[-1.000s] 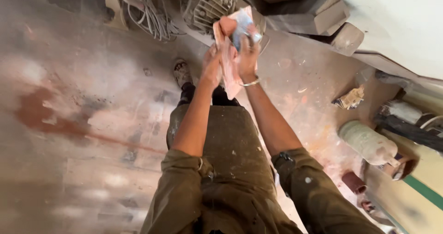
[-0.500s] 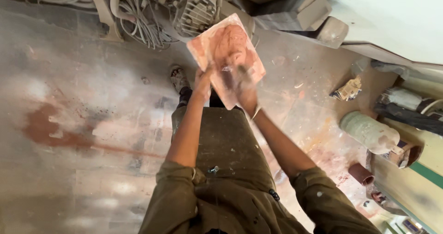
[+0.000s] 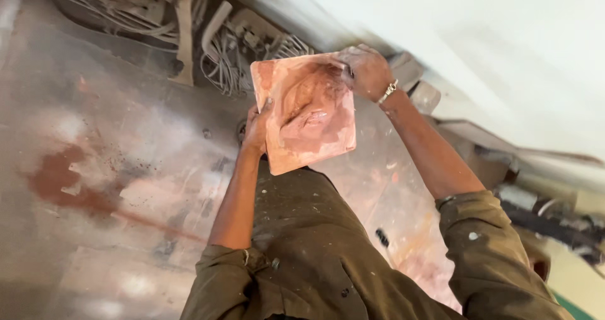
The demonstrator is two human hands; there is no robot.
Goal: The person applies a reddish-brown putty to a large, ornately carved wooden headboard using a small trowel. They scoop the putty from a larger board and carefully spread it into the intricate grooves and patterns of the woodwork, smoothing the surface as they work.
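Head view, looking down past the person's own olive-clad lap to a stained concrete floor (image 3: 120,187).

Step in hand, as I judge it: working a pinkish-red paste over a square board (image 3: 304,112), held up in the air at chest height, well above the floor. The board is tilted, one corner down toward the lap, its face smeared and ridged with wet paste.

Left hand (image 3: 256,128): fingers closed round the board's left edge, thumb over the front, the rest behind it. It carries the board.
Right hand (image 3: 365,71): at the board's upper right corner, fingers curled and bunched on the surface there. Whether they pinch a tool or a lump of paste I cannot tell; the knuckles hide it. A metal bracelet (image 3: 387,91) sits at the wrist.

Next move, by judgement: any drag across the face calls for the left grip to brace against the push, since the board has no support beneath.

Edges and room:
- Board's lower corner hangs just above the lap; not touching, as far as shown.
- A pale wall (image 3: 441,36) rises close beyond the right hand; little room that way.
- A tangle of cables and wire (image 3: 246,49) lies on the floor beyond the board, well below it.
- Open room to the left, over the floor.
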